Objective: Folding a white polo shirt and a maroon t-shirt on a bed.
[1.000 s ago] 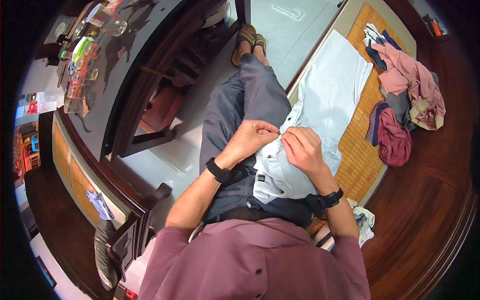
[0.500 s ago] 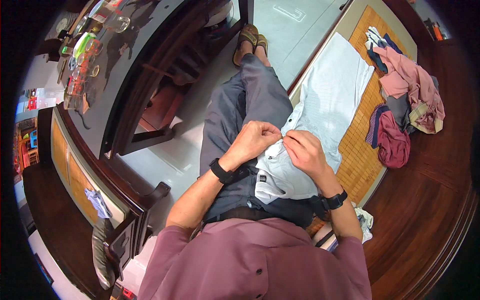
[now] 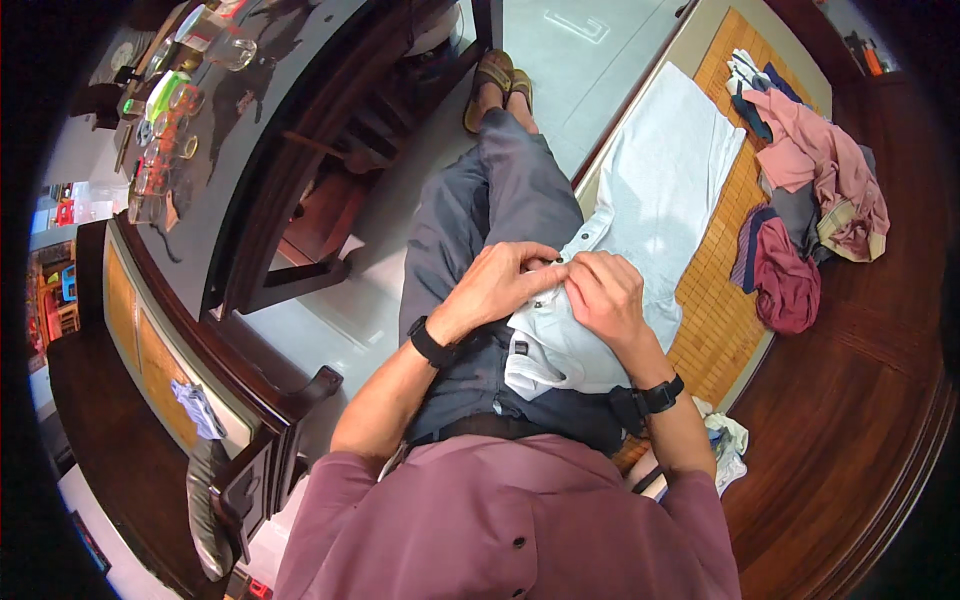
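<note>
A pale blue-white shirt (image 3: 655, 180) with dark buttons lies across my lap and stretches away over the bamboo mat on my right. My left hand (image 3: 515, 280) pinches the shirt's button edge between thumb and fingers. Close against it, my right hand (image 3: 605, 297) grips the same edge, fingers curled. The spot between the fingertips, where a button may be, is mostly hidden. The collar, with a small dark label (image 3: 521, 348), rests near my waist. Both wrists wear black bands.
On the bamboo mat (image 3: 720, 310) to my right lie a pink garment (image 3: 815, 150) and a dark red one (image 3: 785, 285), heaped with others. A dark table (image 3: 255, 130) with glass jars (image 3: 160, 165) stands at the left. A wooden bench (image 3: 150, 440) is at the lower left.
Both hands stay together on the button edge and have shifted only slightly. My right fingers have curled in more, and the collar end has moved a little to the left.
</note>
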{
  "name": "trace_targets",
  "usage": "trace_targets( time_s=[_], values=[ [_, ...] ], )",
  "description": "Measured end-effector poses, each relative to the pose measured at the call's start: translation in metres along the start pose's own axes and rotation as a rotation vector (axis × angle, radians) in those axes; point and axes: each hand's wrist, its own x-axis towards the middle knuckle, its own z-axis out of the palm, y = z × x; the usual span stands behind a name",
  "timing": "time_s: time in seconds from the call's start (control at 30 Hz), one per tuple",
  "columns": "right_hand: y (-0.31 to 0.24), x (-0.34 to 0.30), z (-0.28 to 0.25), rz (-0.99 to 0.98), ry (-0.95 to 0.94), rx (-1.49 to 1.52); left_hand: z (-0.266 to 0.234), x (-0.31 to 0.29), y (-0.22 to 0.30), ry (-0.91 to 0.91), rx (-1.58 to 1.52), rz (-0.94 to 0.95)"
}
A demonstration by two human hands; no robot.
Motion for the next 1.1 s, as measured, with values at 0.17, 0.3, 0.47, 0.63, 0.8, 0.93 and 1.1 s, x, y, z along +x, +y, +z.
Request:
trace_targets(
  time_s=[0.17, 0.3, 0.47, 0.63, 0.8, 0.93, 1.1],
  values=[
    [-0.002, -0.001, -0.004, 0.076, 0.070, 0.157, -0.007, -0.018, 0.002, -0.099, 0.099, -0.108],
    [-0.012, -0.024, -0.034, 0.176, 0.017, 0.216, -0.016, -0.026, -0.002, -0.139, -0.221, -0.193],
    [-0.040, -0.054, -0.081, 0.245, -0.278, 0.344, -0.010, -0.023, -0.018, -0.076, -0.542, -0.273],
    [-0.057, -0.085, -0.086, 0.298, -0.287, 0.139, -0.007, -0.037, -0.016, 0.217, -0.083, 0.054],
    [-0.042, -0.125, -0.092, 0.272, -0.242, 0.049, -0.028, -0.079, 0.013, -0.092, 0.063, 0.425],
    [-0.037, -0.132, -0.097, 0.284, -0.287, -0.088, -0.017, -0.101, 0.022, -0.173, 0.207, 0.267],
    [-0.037, -0.144, -0.111, 0.312, -0.167, -0.153, -0.013, -0.110, 0.017, -0.016, -0.052, 0.151]
  ],
)
